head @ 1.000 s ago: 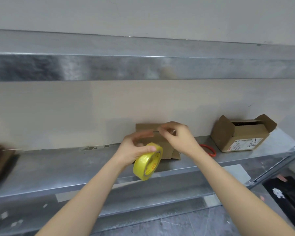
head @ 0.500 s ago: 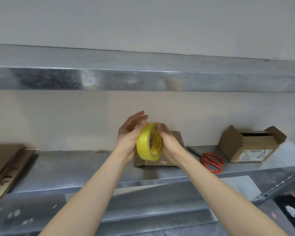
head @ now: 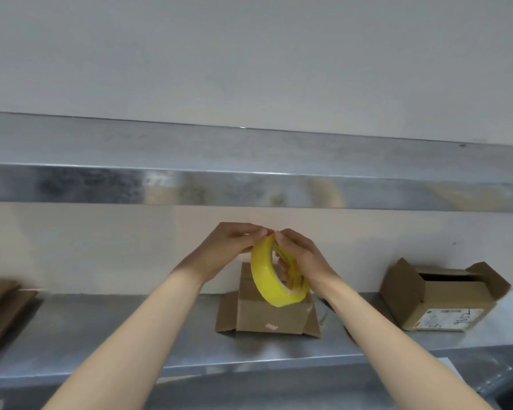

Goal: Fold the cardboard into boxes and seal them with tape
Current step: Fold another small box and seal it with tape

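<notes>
Tape roll (head: 268, 279) is now raised above the half-folded box (head: 267, 315), which sits on the bench (head: 101, 329). Right hand (head: 302, 255) has left the box and grips the roll. Left hand (head: 228, 247) pinches its top edge. Likely hunting the tape end; sealing not begun.

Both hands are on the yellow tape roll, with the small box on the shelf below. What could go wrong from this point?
1. The left hand and right hand are both busy with the tape roll, so nothing steadies the small box. Its side flaps are splayed, and it may slide on the metal shelf when tape is pressed on.
2. The left hand pinches at the roll's top edge, so a peeled strip could fold onto itself.
</notes>
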Tool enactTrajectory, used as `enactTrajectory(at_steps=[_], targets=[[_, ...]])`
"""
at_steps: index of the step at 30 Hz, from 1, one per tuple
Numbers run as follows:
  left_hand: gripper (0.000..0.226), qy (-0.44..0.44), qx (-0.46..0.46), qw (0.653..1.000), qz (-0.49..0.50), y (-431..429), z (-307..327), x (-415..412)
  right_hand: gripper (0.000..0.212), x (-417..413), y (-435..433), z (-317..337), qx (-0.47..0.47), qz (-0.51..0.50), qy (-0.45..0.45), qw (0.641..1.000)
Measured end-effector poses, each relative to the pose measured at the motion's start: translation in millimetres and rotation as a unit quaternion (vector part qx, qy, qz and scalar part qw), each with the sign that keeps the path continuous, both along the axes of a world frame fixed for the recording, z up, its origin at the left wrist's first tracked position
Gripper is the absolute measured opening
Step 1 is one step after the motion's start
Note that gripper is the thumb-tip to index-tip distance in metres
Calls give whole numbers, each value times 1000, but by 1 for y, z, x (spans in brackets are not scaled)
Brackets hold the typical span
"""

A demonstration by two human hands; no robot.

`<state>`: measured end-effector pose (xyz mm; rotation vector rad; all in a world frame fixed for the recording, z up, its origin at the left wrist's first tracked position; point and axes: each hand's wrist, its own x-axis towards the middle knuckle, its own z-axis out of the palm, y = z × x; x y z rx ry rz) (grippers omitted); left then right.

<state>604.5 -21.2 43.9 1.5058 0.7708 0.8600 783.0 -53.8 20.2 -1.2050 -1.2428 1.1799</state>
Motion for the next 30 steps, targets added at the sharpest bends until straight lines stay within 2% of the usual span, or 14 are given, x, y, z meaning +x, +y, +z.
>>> enactTrajectory(at_steps=[11, 22, 26, 30], targets=[[16, -21, 106, 992, 61, 7, -20, 13, 19, 25, 10, -4, 31, 1, -57, 998], [9, -39, 157, 981, 108, 9, -48, 2, 16, 3, 9, -18, 41, -91, -48, 994], [8, -30, 149, 985, 87, 6, -50, -2, 13, 3, 6, -22, 42, -116, -26, 992], [12, 9, 196, 980, 24, 15, -40, -5, 16, 5, 5, -19, 40, -91, -28, 995]])
